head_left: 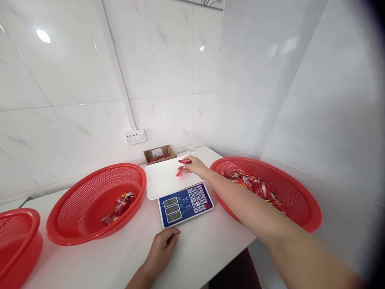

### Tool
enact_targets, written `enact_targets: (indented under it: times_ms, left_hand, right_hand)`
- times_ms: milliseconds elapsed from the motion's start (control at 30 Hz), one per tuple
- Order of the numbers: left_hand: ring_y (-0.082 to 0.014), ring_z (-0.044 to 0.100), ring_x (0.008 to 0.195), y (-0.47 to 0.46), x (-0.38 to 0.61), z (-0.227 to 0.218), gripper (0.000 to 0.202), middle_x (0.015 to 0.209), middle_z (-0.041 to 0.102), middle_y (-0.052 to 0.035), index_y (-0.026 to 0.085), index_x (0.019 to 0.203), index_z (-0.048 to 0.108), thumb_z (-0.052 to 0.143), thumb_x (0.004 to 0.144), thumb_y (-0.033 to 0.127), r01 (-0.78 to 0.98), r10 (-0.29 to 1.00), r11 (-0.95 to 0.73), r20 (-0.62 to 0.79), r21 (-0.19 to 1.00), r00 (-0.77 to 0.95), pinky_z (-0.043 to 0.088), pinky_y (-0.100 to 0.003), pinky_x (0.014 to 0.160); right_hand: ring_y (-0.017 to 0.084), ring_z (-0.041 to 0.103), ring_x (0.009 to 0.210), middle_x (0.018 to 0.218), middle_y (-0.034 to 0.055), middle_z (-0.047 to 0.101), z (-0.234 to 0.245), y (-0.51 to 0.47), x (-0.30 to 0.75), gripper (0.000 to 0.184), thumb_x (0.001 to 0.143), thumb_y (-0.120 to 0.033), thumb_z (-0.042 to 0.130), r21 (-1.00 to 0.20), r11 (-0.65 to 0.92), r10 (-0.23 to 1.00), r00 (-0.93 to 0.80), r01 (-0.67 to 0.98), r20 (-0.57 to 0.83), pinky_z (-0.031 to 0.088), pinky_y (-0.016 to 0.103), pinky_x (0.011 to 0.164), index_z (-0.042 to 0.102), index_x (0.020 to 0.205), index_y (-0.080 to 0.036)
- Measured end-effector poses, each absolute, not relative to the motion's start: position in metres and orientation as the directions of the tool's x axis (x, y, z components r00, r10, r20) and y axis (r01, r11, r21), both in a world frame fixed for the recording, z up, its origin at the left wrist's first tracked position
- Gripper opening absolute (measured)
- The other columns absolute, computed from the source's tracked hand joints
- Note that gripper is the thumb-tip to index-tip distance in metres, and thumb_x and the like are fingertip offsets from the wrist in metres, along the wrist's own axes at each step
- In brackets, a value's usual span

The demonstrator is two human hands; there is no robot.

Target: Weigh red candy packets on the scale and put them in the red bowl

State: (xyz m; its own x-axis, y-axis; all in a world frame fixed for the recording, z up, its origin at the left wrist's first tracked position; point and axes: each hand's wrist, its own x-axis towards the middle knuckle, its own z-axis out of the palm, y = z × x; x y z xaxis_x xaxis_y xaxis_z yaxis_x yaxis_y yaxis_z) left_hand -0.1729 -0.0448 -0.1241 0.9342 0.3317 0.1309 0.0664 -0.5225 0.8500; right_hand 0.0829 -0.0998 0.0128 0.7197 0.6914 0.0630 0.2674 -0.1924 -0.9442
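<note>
My right hand point(195, 164) reaches over the white tray of a weighing scale point(159, 180) and pinches a small red packet point(184, 161). Another red packet point(180, 171) lies on the tray just below the fingers. My left hand point(164, 245) rests on the white table in front of the scale's blue keypad panel point(185, 204), fingers curled in, with nothing visible in them. A red basket point(270, 192) on the right holds several red snack packets point(255, 186). A red basket point(96, 200) on the left holds a few packets point(120, 205).
A third red basket point(16, 245) sits at the far left edge. A small cardboard box point(160, 153) and a clear bottle point(190, 144) stand against the tiled back wall, below a wall socket point(135, 136). A white wall closes the right side.
</note>
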Motion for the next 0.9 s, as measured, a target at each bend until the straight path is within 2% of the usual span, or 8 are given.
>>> enact_targets:
  times_ms: [167,300,500,667,767,900]
  left_hand:
    - [-0.0161,0.057,0.070,-0.045,-0.172,-0.123,0.026,0.078,0.064,-0.0038,0.019,0.089,0.063,0.044,0.084,0.035,0.073,0.334,-0.524,0.126,0.848,0.934,0.046,-0.023,0.065]
    - [-0.0160,0.057,0.069,-0.045,-0.171,-0.122,0.026,0.077,0.064,-0.0036,0.019,0.089,0.063,0.044,0.083,0.035,0.071,0.327,-0.523,0.123,0.849,0.937,0.046,-0.023,0.065]
    - [-0.0160,0.057,0.070,-0.043,-0.170,-0.124,0.025,0.079,0.064,-0.0032,0.019,0.088,0.063,0.045,0.083,0.035,0.080,0.326,-0.515,0.109,0.853,0.939,0.045,-0.023,0.065]
    - [-0.0161,0.056,0.070,-0.044,-0.170,-0.123,0.026,0.078,0.063,-0.0033,0.019,0.088,0.063,0.044,0.083,0.036,0.108,0.338,-0.508,0.083,0.855,0.937,0.044,-0.023,0.064]
    - [-0.0162,0.055,0.070,-0.045,-0.170,-0.120,0.026,0.078,0.063,-0.0034,0.018,0.088,0.063,0.044,0.082,0.037,0.116,0.343,-0.507,0.076,0.854,0.936,0.044,-0.023,0.064]
    - [-0.0162,0.055,0.068,-0.046,-0.171,-0.118,0.027,0.075,0.062,-0.0032,0.018,0.087,0.063,0.044,0.082,0.037,0.128,0.351,-0.499,0.065,0.857,0.934,0.043,-0.023,0.063]
  right_hand:
    - [0.011,0.062,0.073,0.093,0.0044,0.062,0.013,-0.107,0.082,0.017,0.079,-0.018,0.054,-0.935,-0.221,0.687,0.725,0.277,0.053,0.054,0.021,0.057,0.054,0.095,-0.019]
    - [0.013,0.059,0.074,0.089,0.0051,0.062,0.014,-0.133,0.089,0.016,0.078,-0.025,0.056,-0.896,-0.314,0.634,0.772,0.313,0.047,0.052,0.020,0.052,0.057,0.092,-0.018]
    - [0.009,0.056,0.063,0.084,0.0044,0.062,0.011,-0.158,0.102,0.019,0.080,-0.028,0.056,-0.830,-0.454,0.568,0.823,0.324,0.010,0.050,0.021,0.052,0.059,0.092,-0.013]
    - [0.010,0.059,0.063,0.090,0.0059,0.063,0.009,-0.152,0.100,0.027,0.083,-0.033,0.053,-0.755,-0.527,0.594,0.805,0.391,0.002,0.051,0.023,0.053,0.057,0.099,-0.012]
    - [0.013,0.062,0.074,0.103,0.0090,0.063,0.012,-0.147,0.094,0.032,0.082,-0.031,0.054,-0.703,-0.534,0.653,0.757,0.470,0.010,0.052,0.026,0.061,0.056,0.109,-0.014]
    - [0.017,0.059,0.096,0.119,0.0084,0.058,0.019,-0.154,0.094,0.036,0.079,-0.023,0.054,-0.612,-0.528,0.699,0.710,0.589,0.081,0.045,0.028,0.086,0.055,0.115,-0.017]
